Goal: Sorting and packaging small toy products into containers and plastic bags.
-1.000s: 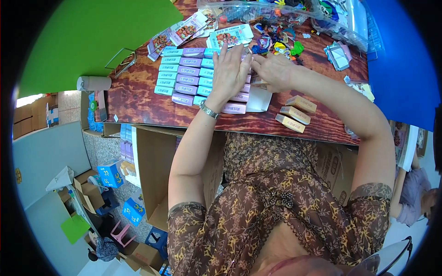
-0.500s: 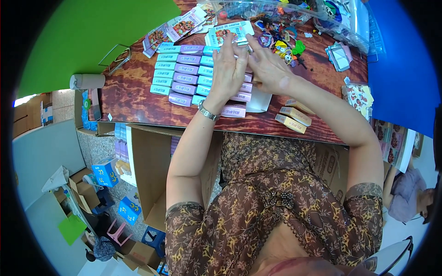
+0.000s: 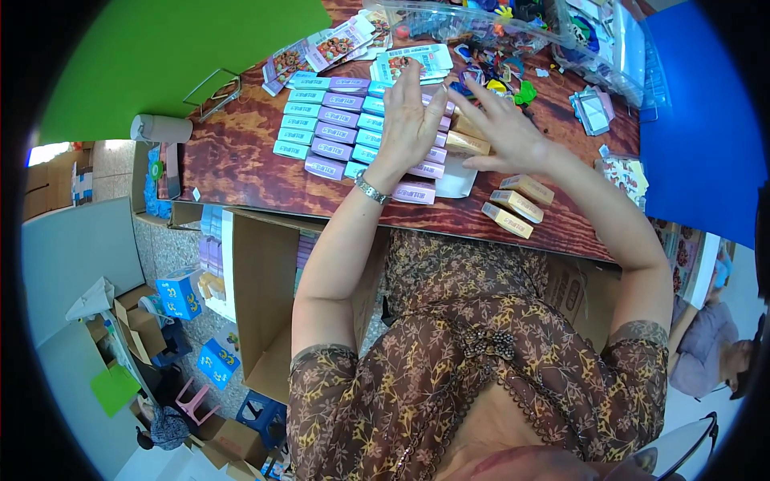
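Both hands are over the table (image 3: 241, 172), with nothing that I can see gripped in either. On the left hand (image 3: 411, 124) I have the fingers stretched out, close together, above the right part of the rows of small boxes; whether the palm presses on them, I can't tell. On the right hand (image 3: 513, 138) my fingers are spread wide, the thumb just beside a few yellow boxes (image 3: 468, 143) at the end of the rows; I can't make out if it touches them.

The rows are turquoise boxes (image 3: 298, 121) and purple boxes (image 3: 332, 133), packed side by side, their contents out of sight. Three more boxes, a yellow trio (image 3: 517, 205), lie apart, nearer my body, and a white flat piece (image 3: 459, 181) shows between.

Beyond my hands, a long clear tub (image 3: 473, 30) holds a jumble of small coloured toys (image 3: 504, 12), and a loose pile (image 3: 497, 84) lies in front of it. A second clear tub (image 3: 618, 86), to its right, holds pale packets (image 3: 619, 44) and coloured pieces.

Below the table, a big brown carton (image 3: 265, 280) stands with its top uncovered. By the left table edge, a smaller carton (image 3: 188, 215) has crumpled blue material (image 3: 158, 204) in it.
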Tool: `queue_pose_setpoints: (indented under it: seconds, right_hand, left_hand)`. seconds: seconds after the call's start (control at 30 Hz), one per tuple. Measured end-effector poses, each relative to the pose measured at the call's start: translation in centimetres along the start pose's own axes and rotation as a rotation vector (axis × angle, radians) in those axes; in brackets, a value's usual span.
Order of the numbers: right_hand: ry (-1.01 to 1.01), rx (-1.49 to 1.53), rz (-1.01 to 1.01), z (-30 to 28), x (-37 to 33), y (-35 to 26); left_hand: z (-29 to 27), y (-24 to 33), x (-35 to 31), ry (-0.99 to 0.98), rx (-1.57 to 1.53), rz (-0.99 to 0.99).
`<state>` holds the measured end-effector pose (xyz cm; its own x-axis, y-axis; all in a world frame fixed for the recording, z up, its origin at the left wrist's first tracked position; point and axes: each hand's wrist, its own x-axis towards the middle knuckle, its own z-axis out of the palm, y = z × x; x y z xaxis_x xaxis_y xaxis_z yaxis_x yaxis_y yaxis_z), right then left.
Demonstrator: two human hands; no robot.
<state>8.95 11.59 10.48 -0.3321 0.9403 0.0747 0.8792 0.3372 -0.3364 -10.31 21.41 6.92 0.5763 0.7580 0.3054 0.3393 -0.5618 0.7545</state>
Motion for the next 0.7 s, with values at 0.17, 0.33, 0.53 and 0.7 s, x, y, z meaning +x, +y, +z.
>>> queue_pose_setpoints:
  seconds: [0.17,0.33,0.53,0.7]
  right_hand:
    - [-0.025,-0.129,0.120,3.6,0.5,0.3]
    - [0.164,0.198,0.018,3.2,0.3,0.7]
    - [0.603,1.098,0.820,4.0,0.9,-1.8]
    - [0.590,1.032,0.969,5.7,3.4,-1.6]
  left_hand:
    - [0.6,-0.1,0.4,-0.017,0.039,0.059]
    - [1.0,-0.5,-0.3,-0.148,0.439,0.145]
    - [1.0,0.6,-0.7,-0.167,0.500,0.171]
    - [1.2,1.0,-0.1,-0.174,0.564,0.170]
